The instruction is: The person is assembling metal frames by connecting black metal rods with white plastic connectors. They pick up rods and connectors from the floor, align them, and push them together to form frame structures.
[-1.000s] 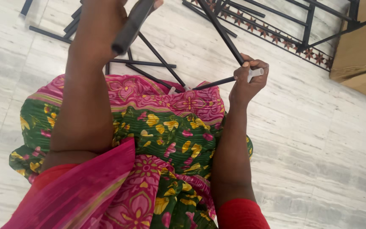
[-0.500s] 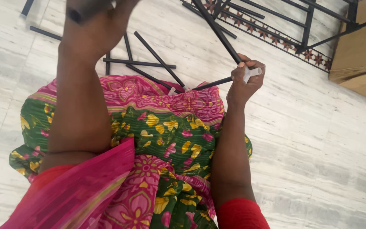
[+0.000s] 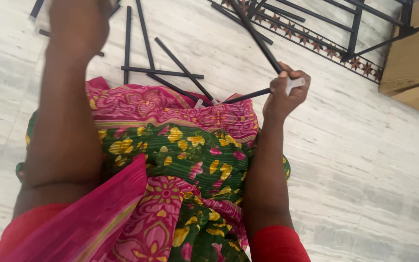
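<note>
Gripping black rod | right hand | axis up-left

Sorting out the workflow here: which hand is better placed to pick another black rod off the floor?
Probably the left hand: it hangs blurred above the loose black rods on the marble floor, while the right hand is closed on a white connector joining two rods.

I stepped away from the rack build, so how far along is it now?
Done: a black frame section already stands joined on the floor. In hand: the right hand grips a white connector where two black rods meet; the left hand is raised, blurred. Left: several loose rods lie unjoined.
</note>
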